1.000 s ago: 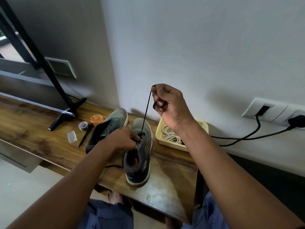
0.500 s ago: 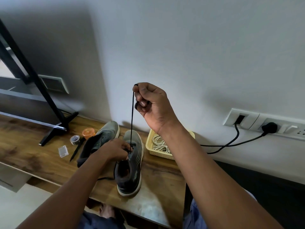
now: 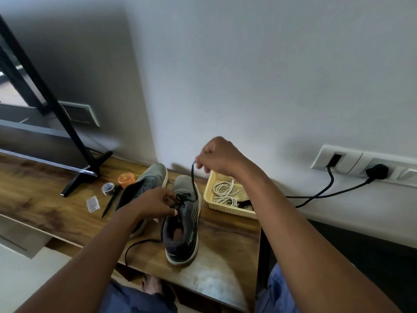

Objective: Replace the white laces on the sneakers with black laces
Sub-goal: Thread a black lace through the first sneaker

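Observation:
Two grey sneakers stand side by side on the wooden table (image 3: 225, 249). The right sneaker (image 3: 184, 224) has a black lace (image 3: 192, 181) threaded through its eyelets. My right hand (image 3: 217, 158) pinches one end of that lace above the toe, and the strand hangs slack down to the eyelets. My left hand (image 3: 155, 205) pinches the lacing at the shoe's tongue. The lace's other end (image 3: 137, 245) trails off the table's front edge. The left sneaker (image 3: 149, 179) lies partly behind my left hand. White laces (image 3: 224, 192) lie coiled in a yellow basket (image 3: 208, 195).
An orange lid (image 3: 126, 179), a tape roll (image 3: 107, 188), a black pen (image 3: 110, 201) and a small clear box (image 3: 92, 204) lie left of the shoes. A black stand leg (image 3: 85, 171) rests further left. A wall socket (image 3: 361, 163) with black cables is at right.
My right hand has dropped from high above the shoe to just above its toe, so the taut lace has gone slack. My left hand has stayed at the eyelets.

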Tool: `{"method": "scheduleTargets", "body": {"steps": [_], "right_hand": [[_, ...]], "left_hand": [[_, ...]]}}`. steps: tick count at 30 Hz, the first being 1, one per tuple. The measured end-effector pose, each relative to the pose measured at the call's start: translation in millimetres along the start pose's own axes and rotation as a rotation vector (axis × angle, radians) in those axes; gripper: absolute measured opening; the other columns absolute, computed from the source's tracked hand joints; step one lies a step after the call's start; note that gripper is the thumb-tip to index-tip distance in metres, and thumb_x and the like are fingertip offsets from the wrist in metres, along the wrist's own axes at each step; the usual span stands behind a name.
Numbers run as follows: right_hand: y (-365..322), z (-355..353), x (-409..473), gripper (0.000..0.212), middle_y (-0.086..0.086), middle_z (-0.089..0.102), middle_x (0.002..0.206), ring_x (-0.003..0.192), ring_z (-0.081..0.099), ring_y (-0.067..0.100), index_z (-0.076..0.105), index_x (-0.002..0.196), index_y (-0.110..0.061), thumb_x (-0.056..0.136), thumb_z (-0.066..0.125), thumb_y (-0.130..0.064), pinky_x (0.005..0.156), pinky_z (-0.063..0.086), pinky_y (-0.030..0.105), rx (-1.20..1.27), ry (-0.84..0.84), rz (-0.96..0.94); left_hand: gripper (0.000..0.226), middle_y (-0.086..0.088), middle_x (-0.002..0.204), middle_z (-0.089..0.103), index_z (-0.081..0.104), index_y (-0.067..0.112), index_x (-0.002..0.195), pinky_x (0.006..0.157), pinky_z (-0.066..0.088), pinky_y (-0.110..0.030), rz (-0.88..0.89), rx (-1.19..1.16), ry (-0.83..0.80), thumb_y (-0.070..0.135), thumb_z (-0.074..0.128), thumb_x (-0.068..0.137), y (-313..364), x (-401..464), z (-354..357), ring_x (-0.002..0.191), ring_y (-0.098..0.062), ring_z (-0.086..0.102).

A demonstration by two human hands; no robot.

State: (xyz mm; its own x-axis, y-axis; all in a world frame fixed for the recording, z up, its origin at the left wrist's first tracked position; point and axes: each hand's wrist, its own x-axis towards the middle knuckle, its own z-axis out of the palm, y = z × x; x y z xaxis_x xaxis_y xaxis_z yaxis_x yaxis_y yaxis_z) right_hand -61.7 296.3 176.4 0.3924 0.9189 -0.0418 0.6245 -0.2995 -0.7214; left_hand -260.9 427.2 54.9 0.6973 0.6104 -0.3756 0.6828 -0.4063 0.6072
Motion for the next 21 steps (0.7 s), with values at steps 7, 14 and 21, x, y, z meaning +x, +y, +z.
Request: {"method": "scheduleTargets", "body": {"steps": [7, 14, 21], "right_hand": [[19.9, 53.9, -8.0, 0.045, 0.001, 0.069, 0.112, 0.101, 0.066, 0.026, 0.066, 0.119, -0.022, 0.087, 0.073, -0.053, 0.082, 0.056, 0.039, -0.613, -0.255, -0.010], [40.1, 118.0, -6.1, 0.050, -0.003, 0.061, 0.085, 0.096, 0.069, 0.029, 0.044, 0.080, -0.030, 0.074, 0.076, -0.068, 0.066, 0.039, 0.034, -0.663, -0.220, -0.114], [47.4, 135.4, -2.1, 0.025, -0.007, 0.042, 0.070, 0.086, 0.068, 0.030, 0.050, 0.081, -0.026, 0.075, 0.072, -0.037, 0.060, 0.039, 0.032, -0.510, -0.128, -0.048]], "left_hand": [[0.032, -0.003, 0.096, 0.072, 0.065, 0.025, 0.100, 0.065, 0.066, -0.038, -0.028, 0.080, 0.054, 0.028, 0.089, 0.080, 8.4, -3.7, 6.2, 0.074, -0.020, 0.076], [0.026, -0.001, 0.096, 0.070, 0.065, 0.023, 0.094, 0.075, 0.049, -0.033, -0.014, 0.456, 0.168, 0.043, 0.073, 0.081, 20.4, -0.2, 12.1, 0.095, -0.024, 0.067], [0.024, -0.004, 0.100, 0.072, 0.066, 0.020, 0.097, 0.082, 0.054, -0.035, -0.043, 0.421, 0.193, 0.035, 0.074, 0.081, 20.1, 0.4, 12.1, 0.100, -0.028, 0.068]]}}
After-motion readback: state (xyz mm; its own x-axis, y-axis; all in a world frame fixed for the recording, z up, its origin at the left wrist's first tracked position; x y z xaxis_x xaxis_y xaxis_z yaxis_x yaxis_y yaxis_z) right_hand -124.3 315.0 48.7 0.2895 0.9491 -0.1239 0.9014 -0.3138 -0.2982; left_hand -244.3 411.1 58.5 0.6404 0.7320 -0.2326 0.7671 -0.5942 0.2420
